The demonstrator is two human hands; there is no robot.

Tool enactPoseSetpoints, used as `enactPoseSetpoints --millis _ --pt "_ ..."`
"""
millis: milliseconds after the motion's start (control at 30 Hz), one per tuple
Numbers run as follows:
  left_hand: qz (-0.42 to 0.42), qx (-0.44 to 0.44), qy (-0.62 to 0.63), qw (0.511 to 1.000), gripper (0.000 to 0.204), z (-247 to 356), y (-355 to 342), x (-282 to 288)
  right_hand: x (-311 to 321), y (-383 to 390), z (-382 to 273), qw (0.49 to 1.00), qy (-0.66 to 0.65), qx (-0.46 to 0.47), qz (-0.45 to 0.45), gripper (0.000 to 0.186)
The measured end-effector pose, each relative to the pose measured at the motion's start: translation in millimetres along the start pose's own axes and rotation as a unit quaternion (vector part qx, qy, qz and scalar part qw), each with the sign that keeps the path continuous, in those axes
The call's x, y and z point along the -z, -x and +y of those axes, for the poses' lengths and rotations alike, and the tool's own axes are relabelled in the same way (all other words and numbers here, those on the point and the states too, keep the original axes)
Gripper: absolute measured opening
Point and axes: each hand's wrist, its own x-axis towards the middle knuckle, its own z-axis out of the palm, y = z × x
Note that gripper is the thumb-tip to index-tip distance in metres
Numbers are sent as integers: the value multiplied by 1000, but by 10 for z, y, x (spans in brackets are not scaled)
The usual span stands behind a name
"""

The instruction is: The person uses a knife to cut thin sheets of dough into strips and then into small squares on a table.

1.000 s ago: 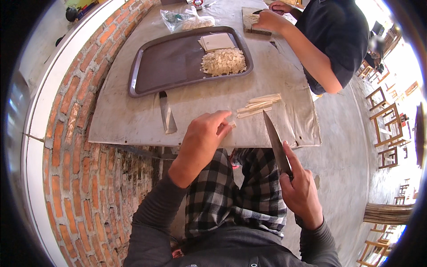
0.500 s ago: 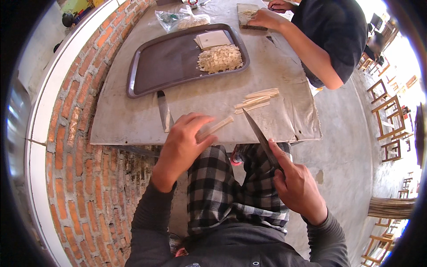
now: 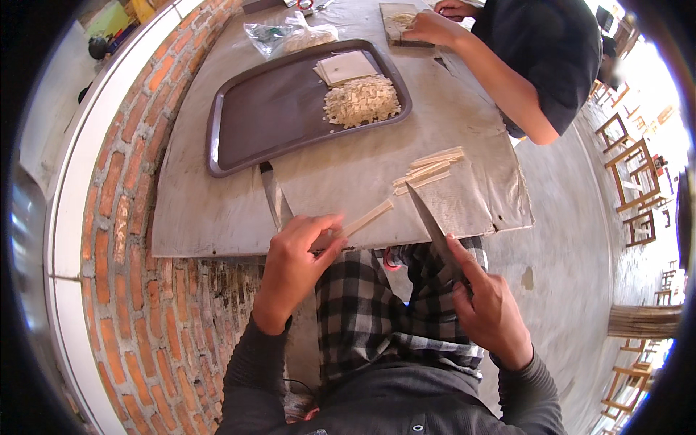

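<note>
At the near edge of the table, my left hand has its thumb and fingertips drawn in around the near end of a thin pale strip. My right hand is wrapped round a knife, index finger along the blade's spine and the handle mostly hidden. The blade points away from me, its tip by a small bundle of similar pale strips. A second knife lies flat on the table just beyond my left hand, one end under the tray's rim.
A brown tray holds a heap of small cut pale pieces and a stack of flat pale sheets. Behind it lies a clear plastic bag. At far right, another person's hand works over a board. A brick wall stands left.
My left hand's thumb and fingers have come closer together around the strip. The knife in my right hand keeps nearly the same pose. The whole view has shifted slightly.
</note>
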Motion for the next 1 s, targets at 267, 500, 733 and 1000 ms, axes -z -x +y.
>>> enactPoseSetpoints --millis 267,500,733,1000 --pt "-6 -40 -21 999 31 -32 -47 0 -55 130 -46 991 98 89 -26 88" --pt "-85 -225 -74 968 39 35 -337 -48 -24 93 -153 981 161 82 -69 88" --pt "-133 -279 -102 946 47 21 -518 -159 -36 87 -204 980 170 78 -71 85" --pt "-138 -286 -111 942 49 -8 -538 -184 -4 86 -269 980 167 73 -78 82"
